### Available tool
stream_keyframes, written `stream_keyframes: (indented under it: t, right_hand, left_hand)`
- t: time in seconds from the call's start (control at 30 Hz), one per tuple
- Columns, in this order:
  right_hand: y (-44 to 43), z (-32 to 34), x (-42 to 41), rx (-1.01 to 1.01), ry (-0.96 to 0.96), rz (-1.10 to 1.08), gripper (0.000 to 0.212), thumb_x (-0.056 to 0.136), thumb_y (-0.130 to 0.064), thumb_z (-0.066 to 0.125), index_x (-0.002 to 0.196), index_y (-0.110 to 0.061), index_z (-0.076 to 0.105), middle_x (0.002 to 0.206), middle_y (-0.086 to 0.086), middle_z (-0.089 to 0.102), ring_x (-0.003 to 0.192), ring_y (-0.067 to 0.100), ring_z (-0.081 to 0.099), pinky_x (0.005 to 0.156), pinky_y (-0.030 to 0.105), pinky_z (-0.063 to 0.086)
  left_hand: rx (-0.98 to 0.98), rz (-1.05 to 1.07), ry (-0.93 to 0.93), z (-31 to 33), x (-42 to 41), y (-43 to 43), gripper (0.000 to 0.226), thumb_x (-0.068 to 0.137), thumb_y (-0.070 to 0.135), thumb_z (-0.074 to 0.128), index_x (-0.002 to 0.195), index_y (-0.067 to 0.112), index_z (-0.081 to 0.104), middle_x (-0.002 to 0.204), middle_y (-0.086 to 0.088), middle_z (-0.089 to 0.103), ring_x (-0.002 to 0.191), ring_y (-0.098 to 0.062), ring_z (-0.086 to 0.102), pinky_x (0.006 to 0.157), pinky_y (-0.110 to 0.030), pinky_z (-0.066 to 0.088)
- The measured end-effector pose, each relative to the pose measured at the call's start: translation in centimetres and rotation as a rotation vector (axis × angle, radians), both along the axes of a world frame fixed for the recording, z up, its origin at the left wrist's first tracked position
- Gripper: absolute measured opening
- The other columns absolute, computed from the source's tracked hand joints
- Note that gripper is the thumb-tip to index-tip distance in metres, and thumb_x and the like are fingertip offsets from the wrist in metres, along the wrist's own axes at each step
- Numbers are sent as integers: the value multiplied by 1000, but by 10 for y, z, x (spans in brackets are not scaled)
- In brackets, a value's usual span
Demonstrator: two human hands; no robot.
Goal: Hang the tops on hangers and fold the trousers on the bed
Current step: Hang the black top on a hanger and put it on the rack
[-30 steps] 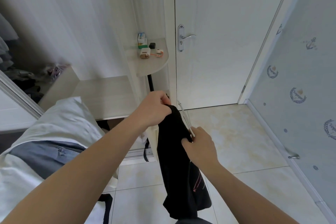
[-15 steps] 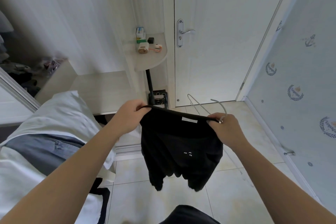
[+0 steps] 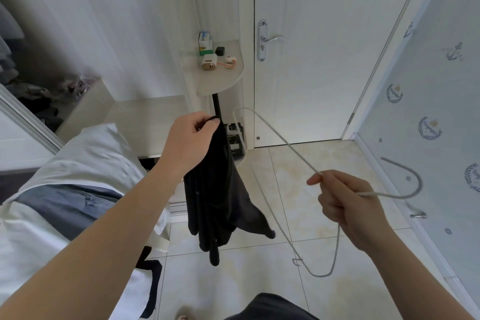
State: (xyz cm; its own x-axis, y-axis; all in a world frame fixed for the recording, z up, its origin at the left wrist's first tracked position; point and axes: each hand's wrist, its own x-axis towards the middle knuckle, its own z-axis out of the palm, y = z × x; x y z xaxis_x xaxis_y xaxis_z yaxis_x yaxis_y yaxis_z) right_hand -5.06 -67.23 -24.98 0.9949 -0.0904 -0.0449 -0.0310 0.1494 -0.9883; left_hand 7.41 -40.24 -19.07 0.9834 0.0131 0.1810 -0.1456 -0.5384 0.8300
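My left hand (image 3: 187, 141) grips a black top (image 3: 220, 200) by its upper edge, and the cloth hangs bunched below the fist over the tiled floor. A thin white wire hanger (image 3: 285, 148) is held apart from the top, to its right. My right hand (image 3: 348, 205) pinches the hanger at the neck, its hook (image 3: 410, 176) curving off to the right. On the bed at the left lie grey-blue trousers (image 3: 65, 205) on white bedding.
The bed (image 3: 85, 153) fills the lower left, with a dark garment at its edge (image 3: 153, 275). A small round shelf (image 3: 220, 78) with boxes and chargers stands ahead beside a white door (image 3: 324, 47). A power strip (image 3: 235, 135) sits on the floor below it. Patterned wall at the right.
Half a second ago both hands stretched the black top wide between them. Now the right hand has let go of the top and drawn the hanger out to the right; the top hangs from the left hand.
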Motion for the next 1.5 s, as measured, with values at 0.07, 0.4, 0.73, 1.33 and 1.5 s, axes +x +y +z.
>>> stream_keyframes:
  t: [0.07,0.4,0.73,1.33,1.5]
  right_hand:
    - [8,1,-11,13,10,45,31,95,-21,51,78,-7,73,55,1,21,48,13,17,46,25,13]
    - [18,12,-16,-135,9,133,38,102,-9,45,75,-12,72,51,0,26,48,16,19,48,22,19]
    - [3,49,-1,-363,-101,217,29,94,-29,54,76,-18,74,47,0,31,46,16,24,47,24,22]
    - [67,25,21,-249,-47,256,36,102,-13,52,72,-15,71,48,-1,30,45,13,23,46,22,19]
    - [53,29,23,-180,-130,198,36,94,-27,51,72,-9,73,49,2,28,46,17,21,46,21,20]
  left_hand:
    - [9,9,9,3,0,3,26,97,31,61,77,19,74,74,-9,67,64,-13,60,66,-26,45]
    - [19,0,22,8,-2,21,25,99,29,61,76,29,72,71,-10,67,67,-11,57,70,-31,45]
    - [34,-189,38,32,-20,39,29,102,22,58,80,30,75,66,4,66,64,-14,61,67,-41,49]
    - [778,-589,-93,16,-48,-4,51,95,66,28,108,42,70,97,19,68,103,-2,50,99,-33,37]
    - [920,-550,-387,14,-41,26,45,98,54,28,94,29,65,83,12,61,78,-17,60,66,-41,53]
